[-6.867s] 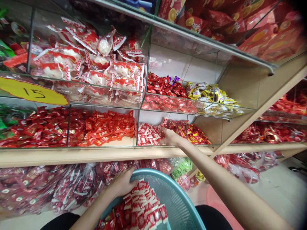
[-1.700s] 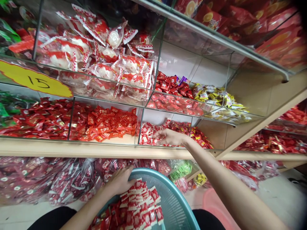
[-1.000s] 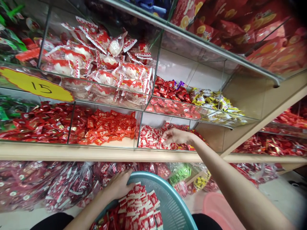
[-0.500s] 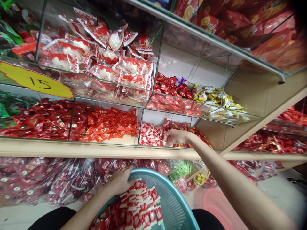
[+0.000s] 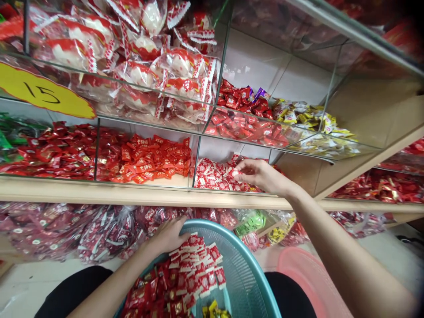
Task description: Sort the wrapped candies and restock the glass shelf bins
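My right hand (image 5: 261, 176) is over the bin of red-and-white wrapped candies (image 5: 212, 174) on the lower shelf. Its thumb and fingers pinch a small wrapped candy (image 5: 234, 171), partly covered by the fingertips. With its fingers over the rim, my left hand (image 5: 170, 234) grips the left side of a teal plastic basket (image 5: 247, 260). Inside the basket lie red-and-white packets (image 5: 200, 265), dark red wrapped candies (image 5: 149, 287) and a few yellow ones (image 5: 215, 310) at the bottom edge of the view.
Glass dividers separate bins of orange-red candies (image 5: 159, 157), dark red candies (image 5: 66, 152) and larger clear-wrapped sweets (image 5: 142, 75). A wooden shelf edge (image 5: 132, 194) runs above bagged candies (image 5: 109, 234). A pink basket (image 5: 304, 269) stands on the floor at right.
My right hand has risen slightly from the candies, and a wrapped candy now shows at its fingertips. The view has shifted, revealing yellow candies in the basket. My left hand keeps its grip.
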A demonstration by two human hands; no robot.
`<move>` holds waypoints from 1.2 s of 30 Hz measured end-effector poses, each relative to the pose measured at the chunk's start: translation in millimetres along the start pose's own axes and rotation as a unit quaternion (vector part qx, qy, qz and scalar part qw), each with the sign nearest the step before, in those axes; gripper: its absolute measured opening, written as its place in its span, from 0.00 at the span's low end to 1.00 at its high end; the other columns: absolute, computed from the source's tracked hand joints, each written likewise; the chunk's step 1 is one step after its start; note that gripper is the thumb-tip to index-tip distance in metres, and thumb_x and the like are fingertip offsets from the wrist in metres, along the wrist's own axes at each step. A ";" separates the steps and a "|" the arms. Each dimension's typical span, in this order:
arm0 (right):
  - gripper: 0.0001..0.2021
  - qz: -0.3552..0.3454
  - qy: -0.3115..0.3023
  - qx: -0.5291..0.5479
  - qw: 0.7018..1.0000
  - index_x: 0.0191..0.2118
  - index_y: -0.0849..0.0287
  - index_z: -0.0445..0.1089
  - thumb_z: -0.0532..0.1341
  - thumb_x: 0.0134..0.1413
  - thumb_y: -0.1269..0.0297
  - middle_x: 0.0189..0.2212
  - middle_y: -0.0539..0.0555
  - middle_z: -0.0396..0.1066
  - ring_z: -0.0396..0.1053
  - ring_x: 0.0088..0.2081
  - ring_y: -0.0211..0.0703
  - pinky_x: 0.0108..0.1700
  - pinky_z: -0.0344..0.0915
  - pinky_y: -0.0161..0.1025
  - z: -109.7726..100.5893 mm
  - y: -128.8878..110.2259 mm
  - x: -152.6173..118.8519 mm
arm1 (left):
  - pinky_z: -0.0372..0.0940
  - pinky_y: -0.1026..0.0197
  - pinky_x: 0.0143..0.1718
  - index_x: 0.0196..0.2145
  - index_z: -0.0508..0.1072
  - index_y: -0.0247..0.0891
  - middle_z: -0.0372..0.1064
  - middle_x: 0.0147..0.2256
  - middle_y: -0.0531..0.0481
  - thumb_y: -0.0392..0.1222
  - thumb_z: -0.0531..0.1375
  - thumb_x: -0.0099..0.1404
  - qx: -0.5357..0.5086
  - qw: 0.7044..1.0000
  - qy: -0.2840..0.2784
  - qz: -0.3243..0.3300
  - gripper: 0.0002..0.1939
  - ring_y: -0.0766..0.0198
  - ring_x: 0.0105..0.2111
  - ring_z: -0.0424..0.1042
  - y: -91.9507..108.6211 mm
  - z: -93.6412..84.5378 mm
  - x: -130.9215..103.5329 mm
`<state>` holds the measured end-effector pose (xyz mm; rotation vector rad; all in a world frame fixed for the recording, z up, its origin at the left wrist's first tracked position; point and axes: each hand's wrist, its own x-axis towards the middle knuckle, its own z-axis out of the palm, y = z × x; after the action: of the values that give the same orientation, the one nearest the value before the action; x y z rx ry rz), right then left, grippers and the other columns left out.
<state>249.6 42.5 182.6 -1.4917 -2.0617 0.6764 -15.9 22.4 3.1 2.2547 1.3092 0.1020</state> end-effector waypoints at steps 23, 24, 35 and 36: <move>0.13 0.227 0.119 0.098 0.962 0.41 0.54 0.63 0.55 0.52 0.54 0.39 0.57 0.71 0.68 0.41 0.51 0.42 0.64 0.43 226.4 69.4 -121.0 | 0.61 0.59 0.39 0.44 0.63 0.41 0.69 0.42 0.46 0.52 0.49 0.60 0.018 1.000 0.000 0.011 0.18 0.56 0.40 0.70 2.9 -1.4 -1.5; 0.14 0.223 0.118 0.097 0.963 0.44 0.54 0.62 0.54 0.53 0.55 0.42 0.58 0.70 0.68 0.43 0.51 0.43 0.63 0.43 227.6 68.9 -121.1 | 0.61 0.59 0.39 0.44 0.63 0.41 0.69 0.42 0.45 0.51 0.49 0.60 0.019 1.000 -0.001 0.010 0.18 0.56 0.40 0.70 3.0 -1.6 -1.7; 0.12 0.168 0.115 -0.135 0.970 0.43 0.57 0.64 0.47 0.59 0.62 0.39 0.58 0.68 0.66 0.42 0.48 0.39 0.62 0.40 227.0 58.4 -122.7 | 0.62 0.58 0.38 0.44 0.63 0.41 0.69 0.42 0.46 0.50 0.49 0.60 0.031 0.999 -0.006 0.005 0.17 0.56 0.39 0.70 2.4 -0.7 -0.6; 0.11 0.161 0.123 -0.145 0.968 0.41 0.57 0.63 0.47 0.59 0.62 0.37 0.57 0.68 0.66 0.40 0.47 0.38 0.62 0.40 226.6 57.7 -123.6 | 0.62 0.58 0.38 0.44 0.63 0.41 0.69 0.42 0.46 0.50 0.49 0.60 0.032 0.999 -0.007 0.005 0.17 0.55 0.39 0.70 2.3 -0.8 -0.5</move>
<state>175.8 -82.7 -38.3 -1.9940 -1.8023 0.2872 -14.6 21.4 5.0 2.3109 1.3113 0.0496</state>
